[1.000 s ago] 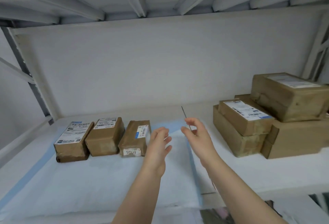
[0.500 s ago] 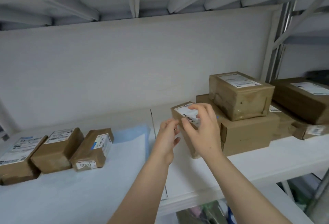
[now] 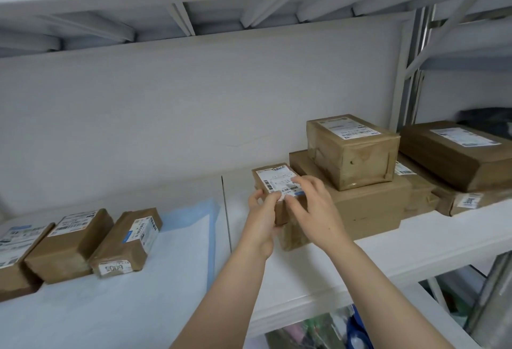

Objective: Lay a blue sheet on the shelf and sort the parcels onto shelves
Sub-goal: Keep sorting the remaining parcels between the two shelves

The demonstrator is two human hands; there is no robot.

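**Item:** small parcel point(image 3: 260, 179), brown taped cardboard, white printed label point(image 3: 279, 179) on its top face.

**Location:** middle of the shelf point(image 3: 360, 260), just right of the blue sheet point(image 3: 188, 237). It sits on a lower brown box point(image 3: 295, 237) and against the left end of a large flat box point(image 3: 368, 207), which carries a squarer box point(image 3: 357, 154).

**Hold:** two-handed. The left hand point(image 3: 261, 218) is curled round the near left corner, thumb and fingers on the cardboard. The right hand point(image 3: 313, 210) is arched over the near edge, its fingers lying across the label. Whether the parcel has left the box beneath cannot be told.

**Handling, as judged:**
- Probably light, given its modest bulk.
- Stiff walls that should take a firm squeeze.
- The tape wrap looks smooth and may slide under dry fingers.
- Contents unknown, so treat as breakable.
- Best grip is across two opposite side faces, with a thumb under an edge. Avoid the label, which gives little purchase.

**Destination, as judged:** bare sheet toward its right edge, beside the row of three parcels point(image 3: 72, 240) lying there side by side.

**Hazard:** dragging could shift the lower box toward the shelf's front edge, so lift clear first.
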